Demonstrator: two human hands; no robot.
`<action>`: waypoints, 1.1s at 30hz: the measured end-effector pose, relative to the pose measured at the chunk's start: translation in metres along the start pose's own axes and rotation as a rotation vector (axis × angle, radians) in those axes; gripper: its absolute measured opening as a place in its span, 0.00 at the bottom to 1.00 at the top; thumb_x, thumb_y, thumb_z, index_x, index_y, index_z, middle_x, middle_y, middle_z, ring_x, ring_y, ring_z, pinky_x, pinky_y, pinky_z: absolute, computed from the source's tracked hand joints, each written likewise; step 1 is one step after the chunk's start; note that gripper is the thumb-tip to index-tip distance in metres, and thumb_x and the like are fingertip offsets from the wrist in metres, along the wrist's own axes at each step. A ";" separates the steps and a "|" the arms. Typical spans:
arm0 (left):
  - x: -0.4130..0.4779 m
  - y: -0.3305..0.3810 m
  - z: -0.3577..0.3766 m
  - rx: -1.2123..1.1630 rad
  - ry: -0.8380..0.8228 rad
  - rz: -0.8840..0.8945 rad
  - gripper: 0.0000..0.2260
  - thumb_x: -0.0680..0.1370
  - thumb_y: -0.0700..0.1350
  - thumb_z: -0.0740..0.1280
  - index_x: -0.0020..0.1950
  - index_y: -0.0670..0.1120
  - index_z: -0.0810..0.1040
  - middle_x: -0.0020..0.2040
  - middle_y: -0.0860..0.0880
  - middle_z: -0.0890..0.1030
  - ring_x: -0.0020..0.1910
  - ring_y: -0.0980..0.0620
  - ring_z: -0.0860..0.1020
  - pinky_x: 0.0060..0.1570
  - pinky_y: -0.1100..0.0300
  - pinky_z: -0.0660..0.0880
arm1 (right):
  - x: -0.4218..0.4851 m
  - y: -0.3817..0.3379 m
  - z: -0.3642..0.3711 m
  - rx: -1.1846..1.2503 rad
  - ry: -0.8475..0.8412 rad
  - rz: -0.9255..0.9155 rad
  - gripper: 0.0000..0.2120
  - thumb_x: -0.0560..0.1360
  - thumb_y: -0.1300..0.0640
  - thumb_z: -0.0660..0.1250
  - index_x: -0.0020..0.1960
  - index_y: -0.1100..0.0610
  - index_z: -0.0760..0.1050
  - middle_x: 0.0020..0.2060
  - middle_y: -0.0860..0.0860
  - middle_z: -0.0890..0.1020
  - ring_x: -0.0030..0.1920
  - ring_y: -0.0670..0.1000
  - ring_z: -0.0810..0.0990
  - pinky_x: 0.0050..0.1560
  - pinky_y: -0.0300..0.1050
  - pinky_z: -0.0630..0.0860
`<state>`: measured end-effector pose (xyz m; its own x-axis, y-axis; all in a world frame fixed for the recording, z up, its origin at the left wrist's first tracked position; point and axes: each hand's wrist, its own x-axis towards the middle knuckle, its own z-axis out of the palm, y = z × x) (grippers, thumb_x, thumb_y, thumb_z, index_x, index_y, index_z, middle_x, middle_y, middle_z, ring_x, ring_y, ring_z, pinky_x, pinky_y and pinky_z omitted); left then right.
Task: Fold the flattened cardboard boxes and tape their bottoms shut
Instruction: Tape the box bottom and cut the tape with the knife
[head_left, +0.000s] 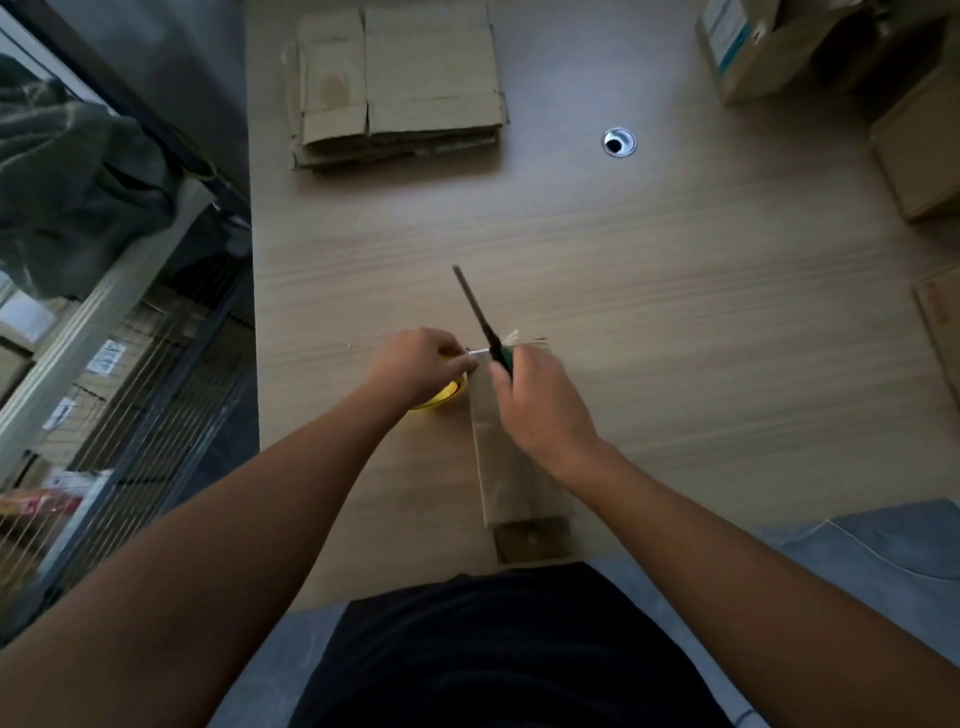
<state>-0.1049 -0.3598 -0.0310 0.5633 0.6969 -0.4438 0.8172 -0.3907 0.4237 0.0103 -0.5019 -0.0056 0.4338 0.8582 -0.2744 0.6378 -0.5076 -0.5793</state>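
A folded cardboard box (501, 457) stands on the wooden table (675, 312) just in front of me. My right hand (540, 410) grips green-handled scissors (478, 317) over the box's far end, blades pointing away and up-left. My left hand (418, 364) holds a yellow tape roll (441, 397) just left of the box and pinches a stretched strip of clear tape (478, 353) that runs toward the scissors. A stack of flattened cardboard boxes (400, 83) lies at the far side of the table.
A round cable hole (618, 142) sits in the table at the right of the stack. Assembled cardboard boxes (779, 47) crowd the far right edge. A wire shelf rack (119, 364) with goods stands along the table's left side.
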 end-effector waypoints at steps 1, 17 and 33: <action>-0.001 -0.001 0.001 -0.034 0.004 -0.008 0.13 0.77 0.60 0.70 0.51 0.53 0.86 0.51 0.52 0.86 0.52 0.49 0.82 0.51 0.52 0.79 | -0.005 -0.004 0.004 -0.022 -0.041 0.029 0.18 0.85 0.48 0.56 0.64 0.61 0.73 0.56 0.57 0.78 0.56 0.55 0.75 0.53 0.49 0.73; -0.005 -0.042 -0.015 0.085 -0.058 0.080 0.11 0.78 0.55 0.71 0.56 0.51 0.84 0.56 0.49 0.84 0.56 0.47 0.80 0.49 0.57 0.74 | -0.009 -0.032 0.035 -0.257 -0.274 0.252 0.26 0.86 0.49 0.49 0.73 0.68 0.67 0.81 0.64 0.46 0.82 0.60 0.44 0.80 0.58 0.49; -0.061 -0.079 -0.012 -0.029 0.092 0.253 0.08 0.82 0.53 0.66 0.52 0.51 0.81 0.54 0.51 0.78 0.53 0.47 0.78 0.46 0.55 0.71 | -0.023 -0.029 0.033 -0.077 -0.263 0.257 0.26 0.86 0.47 0.51 0.67 0.66 0.74 0.82 0.58 0.41 0.82 0.56 0.38 0.81 0.57 0.44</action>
<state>-0.2058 -0.3644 -0.0280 0.7345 0.6316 -0.2483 0.6476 -0.5428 0.5348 -0.0394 -0.5041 -0.0075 0.4143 0.6873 -0.5966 0.5796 -0.7047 -0.4093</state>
